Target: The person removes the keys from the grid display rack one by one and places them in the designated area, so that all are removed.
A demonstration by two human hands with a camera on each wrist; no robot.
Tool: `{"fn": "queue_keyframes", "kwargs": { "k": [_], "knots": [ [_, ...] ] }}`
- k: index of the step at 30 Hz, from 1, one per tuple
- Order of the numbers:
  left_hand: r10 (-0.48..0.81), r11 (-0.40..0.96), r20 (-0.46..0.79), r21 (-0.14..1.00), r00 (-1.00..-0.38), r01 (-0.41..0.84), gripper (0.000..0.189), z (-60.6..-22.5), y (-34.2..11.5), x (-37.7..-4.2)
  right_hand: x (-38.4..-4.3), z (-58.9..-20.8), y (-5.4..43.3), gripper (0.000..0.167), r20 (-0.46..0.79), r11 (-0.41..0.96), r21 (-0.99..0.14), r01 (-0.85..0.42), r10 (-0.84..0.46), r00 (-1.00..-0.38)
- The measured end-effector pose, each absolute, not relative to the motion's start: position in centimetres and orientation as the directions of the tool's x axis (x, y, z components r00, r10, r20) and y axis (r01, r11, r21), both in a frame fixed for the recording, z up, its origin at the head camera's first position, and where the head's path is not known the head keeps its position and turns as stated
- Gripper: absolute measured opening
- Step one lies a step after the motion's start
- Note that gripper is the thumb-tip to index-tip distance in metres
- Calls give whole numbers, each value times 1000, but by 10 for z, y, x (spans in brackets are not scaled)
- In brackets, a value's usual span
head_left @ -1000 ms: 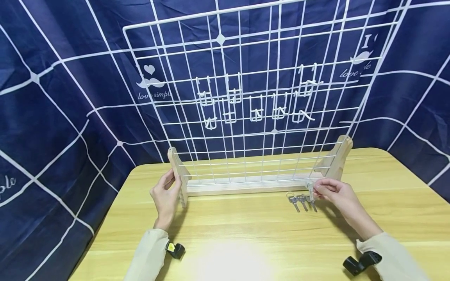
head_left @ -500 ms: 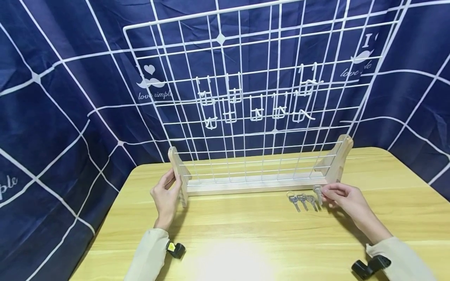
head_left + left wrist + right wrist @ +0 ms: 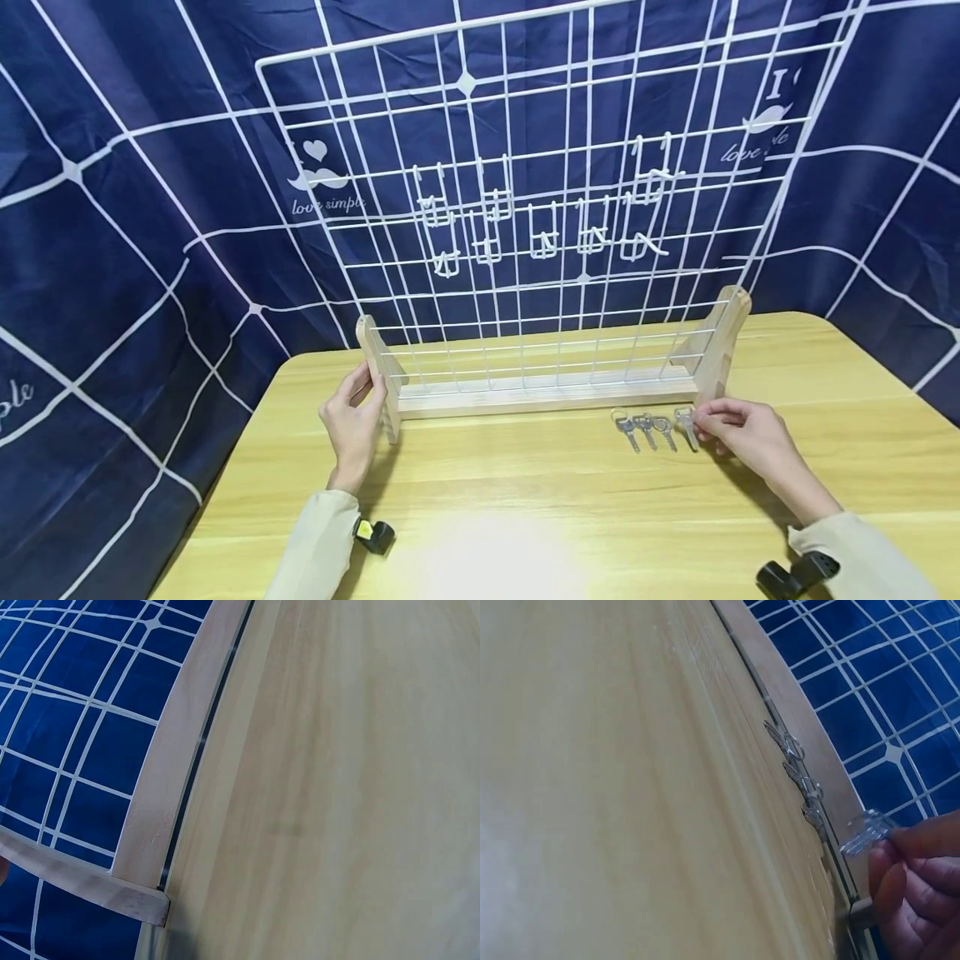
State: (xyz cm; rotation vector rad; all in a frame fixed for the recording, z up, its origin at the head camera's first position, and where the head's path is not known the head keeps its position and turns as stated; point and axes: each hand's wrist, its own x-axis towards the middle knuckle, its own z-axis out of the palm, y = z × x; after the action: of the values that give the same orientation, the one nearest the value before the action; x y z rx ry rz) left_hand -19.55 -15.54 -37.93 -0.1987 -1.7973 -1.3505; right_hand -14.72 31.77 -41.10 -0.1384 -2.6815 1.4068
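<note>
My right hand pinches a small silver key between thumb and fingertips, just in front of the wooden stand's right end. In the right wrist view this key is held a little above the tabletop. To its left, a row of three more silver keys lies on the table along the stand's front edge; the leftmost has a ring. My left hand grips the left side piece of the wooden stand. The left wrist view shows mostly stand and table, with a fingertip at its left edge.
A white wire grid rises from the stand. Several white wire hooks hang on it in two staggered rows. Behind is a dark blue curtain with white lines. The light wood table extends toward me.
My right hand has shifted to the right and slightly toward me with the pinched key, away from the three lying keys. The left hand stays on the stand.
</note>
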Motion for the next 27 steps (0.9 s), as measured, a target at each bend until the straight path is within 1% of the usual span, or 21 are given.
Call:
{"fn": "queue_keyframes", "kwargs": {
  "k": [3, 7, 15, 18, 21, 22, 25, 27],
  "knots": [
    [-347, 406, 705, 707, -618, 579, 24, -380, -156, -195, -147, -409, 316, 31, 21, 614, -786, 68, 137, -990],
    [-337, 413, 715, 697, -612, 587, 24, -380, -156, -196, -148, -409, 315, 32, -16, 630, -770, 104, 144, -989],
    [-335, 419, 730, 682, -596, 599, 25, -379, -155, -196, -149, -410, 310, 26, -18, 681, -719, 141, 185, -983],
    [-335, 413, 730, 682, -596, 604, 25, -378, -155, -196, -148, -410, 308, 20, 62, 747, -657, 101, 186, -981],
    [-339, 410, 727, 686, -597, 602, 25, -378, -155, -195, -147, -410, 306, 20, 143, 805, -593, 19, 129, -981],
    [-340, 408, 726, 687, -598, 602, 25, -378, -156, -195, -146, -410, 305, 21, 156, 813, -582, -9, 101, -983],
    [-340, 408, 725, 687, -599, 601, 25, -378, -156, -195, -147, -410, 304, 33, 147, 818, -572, -59, 31, -989],
    [-335, 409, 727, 685, -599, 602, 25, -378, -156, -195, -147, -410, 304, 33, 139, 824, -563, -66, 16, -990]
  ]
}}
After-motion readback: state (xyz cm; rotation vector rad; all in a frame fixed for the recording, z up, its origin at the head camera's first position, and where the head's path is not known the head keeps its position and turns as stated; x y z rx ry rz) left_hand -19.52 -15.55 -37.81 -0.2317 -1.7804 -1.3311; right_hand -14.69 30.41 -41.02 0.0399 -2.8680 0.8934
